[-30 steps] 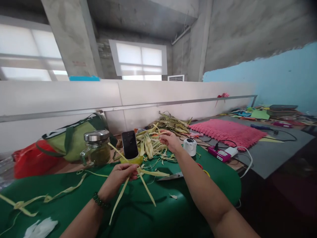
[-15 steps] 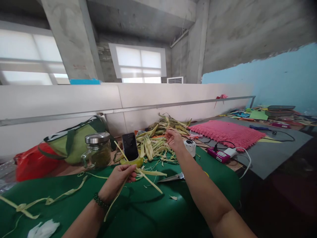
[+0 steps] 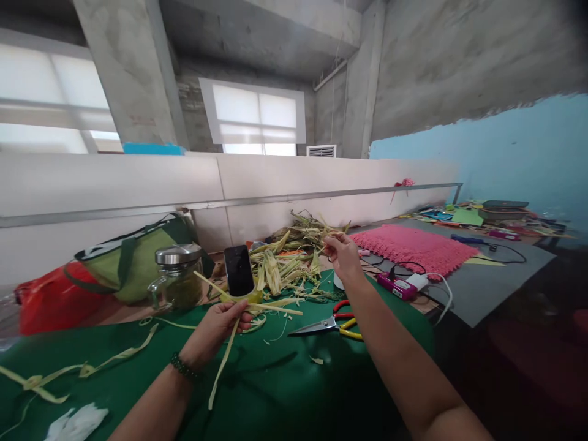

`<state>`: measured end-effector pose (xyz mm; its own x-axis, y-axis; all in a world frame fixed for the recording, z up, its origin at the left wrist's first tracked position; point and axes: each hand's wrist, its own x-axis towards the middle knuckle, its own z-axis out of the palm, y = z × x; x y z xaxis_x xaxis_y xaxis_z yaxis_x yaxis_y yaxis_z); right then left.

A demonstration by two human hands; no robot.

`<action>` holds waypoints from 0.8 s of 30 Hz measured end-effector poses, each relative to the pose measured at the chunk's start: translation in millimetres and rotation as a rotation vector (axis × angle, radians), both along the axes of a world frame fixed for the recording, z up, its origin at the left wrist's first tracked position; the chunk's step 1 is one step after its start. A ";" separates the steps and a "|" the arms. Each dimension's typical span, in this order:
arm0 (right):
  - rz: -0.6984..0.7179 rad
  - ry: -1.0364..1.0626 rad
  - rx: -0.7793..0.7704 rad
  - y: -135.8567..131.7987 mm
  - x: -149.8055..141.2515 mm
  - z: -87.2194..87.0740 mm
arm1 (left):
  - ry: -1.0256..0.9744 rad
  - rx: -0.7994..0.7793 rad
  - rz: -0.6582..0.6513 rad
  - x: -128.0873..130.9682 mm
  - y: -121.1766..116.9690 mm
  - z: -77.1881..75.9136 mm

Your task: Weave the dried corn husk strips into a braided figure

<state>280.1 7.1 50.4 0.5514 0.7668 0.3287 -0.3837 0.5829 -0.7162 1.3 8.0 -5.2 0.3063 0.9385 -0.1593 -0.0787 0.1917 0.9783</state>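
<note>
My left hand, with a dark beaded bracelet on the wrist, pinches several pale corn husk strips where they cross. Some strips point left and right, and one hangs below the fingers. My right hand is raised by the far pile of dry corn husks, its thumb and fingers closed together. What it pinches is too thin to make out. Between the arms, scissors with red and yellow handles lie on the green table cover.
A phone stands in a yellow holder beside a lidded glass jar. Knotted husk strips and white tissue lie at left. A purple power strip with cables and a pink mat are at right.
My right hand has moved right, away from my left, uncovering the scissors' handles. The strips in my left hand have turned, and fewer hang down. My left hand keeps its pinch.
</note>
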 end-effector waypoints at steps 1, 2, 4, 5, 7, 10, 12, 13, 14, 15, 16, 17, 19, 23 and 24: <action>0.010 -0.013 -0.013 2.0 -7.0 -5.4 | -0.008 -0.002 -0.002 0.2 -0.9 1.2; 0.021 -0.027 -0.028 4.9 -14.1 -11.0 | -0.015 -0.007 0.000 0.3 -1.8 2.4; 0.048 -0.062 -0.071 12.2 -28.6 -23.4 | -0.019 -0.030 0.015 0.1 -3.3 4.4; 0.066 -0.086 -0.099 16.2 -35.8 -30.4 | -0.021 -0.036 0.023 -0.1 -3.9 5.2; 0.099 -0.134 -0.163 23.5 -48.7 -45.4 | -0.035 -0.044 0.031 -0.6 -4.5 6.5; 0.138 -0.209 -0.246 31.0 -59.2 -65.4 | -0.073 -0.026 0.046 -1.3 -4.3 8.8; 0.153 -0.248 -0.274 34.0 -59.2 -73.6 | -0.079 -0.030 0.070 -1.5 -4.0 10.3; 0.159 -0.264 -0.282 35.1 -57.7 -76.1 | -0.087 -0.030 0.079 -1.6 -4.0 11.0; 0.166 -0.277 -0.288 35.9 -55.8 -77.6 | -0.092 -0.035 0.083 -1.6 -3.9 11.4; 0.174 -0.291 -0.293 36.5 -53.8 -78.4 | -0.097 -0.037 0.085 -1.6 -4.0 11.7; 0.184 -0.306 -0.296 36.8 -52.0 -78.9 | -0.101 -0.040 0.085 -1.7 -4.0 11.8; 0.197 -0.322 -0.298 36.8 -50.6 -79.1 | -0.104 -0.043 0.085 -1.9 -4.2 11.7; 0.230 -0.360 -0.303 36.0 -49.3 -79.3 | -0.115 -0.042 0.088 -2.3 -4.6 11.7; 0.307 -0.431 -0.346 31.9 -51.3 -79.1 | -0.121 -0.056 0.103 -3.5 -5.1 11.9; 0.323 -0.444 -0.364 30.8 -52.2 -78.8 | -0.122 -0.058 0.110 -3.9 -4.7 11.8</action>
